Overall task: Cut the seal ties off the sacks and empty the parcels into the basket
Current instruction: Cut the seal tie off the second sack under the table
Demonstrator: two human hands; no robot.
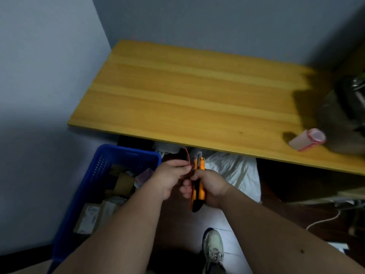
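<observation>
Nearest, a pale sneaker [213,250] stands on the light floor, between the two forearms. Just beyond it the right hand [209,187] grips an orange and black cutter [198,186] upright, fingers curled round its handles, its tip pointing away. Touching it on the left, the left hand [169,177] pinches a thin red seal tie [188,158] whose free end rises beside the cutter's tip. To the left stands the blue plastic basket [126,155], with brown cardboard and pale bagged parcels [102,210] lying inside. Behind the hands, on the floor under the surface's near edge, lies a white sack [235,171], crumpled. Farther off the yellow wooden surface [187,95] carries a small pinkish capped container [307,139] lying on its side near the right end
</observation>
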